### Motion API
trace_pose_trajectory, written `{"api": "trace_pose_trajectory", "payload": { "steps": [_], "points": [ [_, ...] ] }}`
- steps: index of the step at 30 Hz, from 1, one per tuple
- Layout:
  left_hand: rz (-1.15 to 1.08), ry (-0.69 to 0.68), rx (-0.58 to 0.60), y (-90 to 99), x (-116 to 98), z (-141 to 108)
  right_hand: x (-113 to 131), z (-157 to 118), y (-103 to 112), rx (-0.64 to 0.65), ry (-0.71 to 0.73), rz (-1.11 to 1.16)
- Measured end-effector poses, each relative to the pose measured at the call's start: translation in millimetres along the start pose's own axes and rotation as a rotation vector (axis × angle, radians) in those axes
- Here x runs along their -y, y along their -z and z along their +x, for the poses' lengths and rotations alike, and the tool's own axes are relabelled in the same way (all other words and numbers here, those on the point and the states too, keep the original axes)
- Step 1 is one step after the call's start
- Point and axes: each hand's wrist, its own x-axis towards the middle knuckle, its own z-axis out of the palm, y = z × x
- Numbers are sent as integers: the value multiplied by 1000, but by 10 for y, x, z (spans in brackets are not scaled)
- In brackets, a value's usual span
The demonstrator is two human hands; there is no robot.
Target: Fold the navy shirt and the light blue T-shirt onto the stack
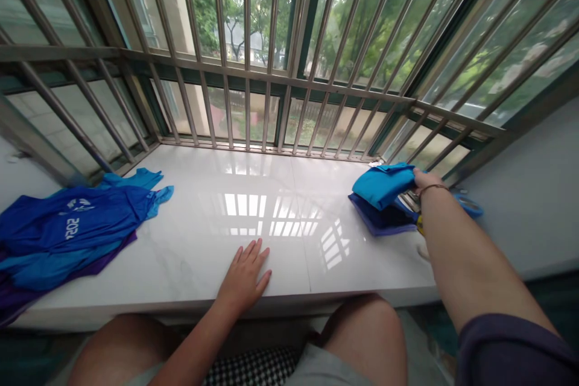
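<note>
On the marble window sill [217, 175], a folded blue garment [382, 187] lies at the right end, under the right hand [427, 182].
Its grip can't be told; the left hand [244, 277] lies flat, fingers apart. A slack hold could let the folds slide loose.

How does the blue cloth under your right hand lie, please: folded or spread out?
Folded: the blue cloth lies doubled over in a compact pile under the right hand.

White print reads "202" — turned sideways — on the blue shirt [72, 223].
</note>
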Motion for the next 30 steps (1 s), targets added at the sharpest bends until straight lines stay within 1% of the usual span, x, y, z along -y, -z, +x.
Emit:
{"api": "trace_pose_trajectory", "payload": {
  "steps": [3, 5, 7, 9, 11, 12, 13, 15, 16, 17, 18, 20, 22, 24, 26, 28, 30],
  "points": [
    [-7, 0, -5, -1, -4, -3, -321, -63, 68, -206, -121, -141],
    [-7, -3, -12, -5, -6, -5, -502, -129, 15, -250, -76, -209],
    [3, -5, -13, -9, -8, -4, -632, -193, -88, -217, 52, -261],
    [17, -1, -6, -10, -12, -1, -721, -269, -210, -152, 185, -293],
    [25, 11, 1, 0, -22, 4, -805, -410, -333, -78, 314, -312],
    [24, 18, 4, 10, -31, 5, -858, -524, -396, -42, 407, -321],
    [21, 24, 7, 25, -42, 6, -923, -675, -462, -9, 515, -326],
    [2, 38, 11, 63, -71, 5, -1094, -1087, -615, 55, 750, -314],
    [-12, 45, 12, 84, -88, 4, -1197, -1339, -702, 91, 837, -290],
    [-28, 49, 11, 104, -103, 3, -1306, -1608, -797, 146, 891, -261],
    [-42, 52, 7, 120, -117, 2, -1415, -1880, -896, 216, 914, -234],
    [-67, 48, -9, 141, -128, -5, -1607, -2379, -1097, 348, 896, -197],
    [-105, 26, -22, 154, -95, -21, -1733, -2739, -1275, 400, 841, -189],
    [-182, 19, -48, 187, 19, -44, -1789, -2920, -1403, 371, 778, -196],
    [-251, 61, -117, 281, 250, -66, -1800, -2958, -1471, 303, 722, -201],
    [-240, 156, -226, 465, 605, -79, -1795, -2931, -1491, 246, 686, -202],
    [-156, 262, -328, 735, 1056, -89, -1794, -2903, -1488, 214, 681, -211]
  ]
}}
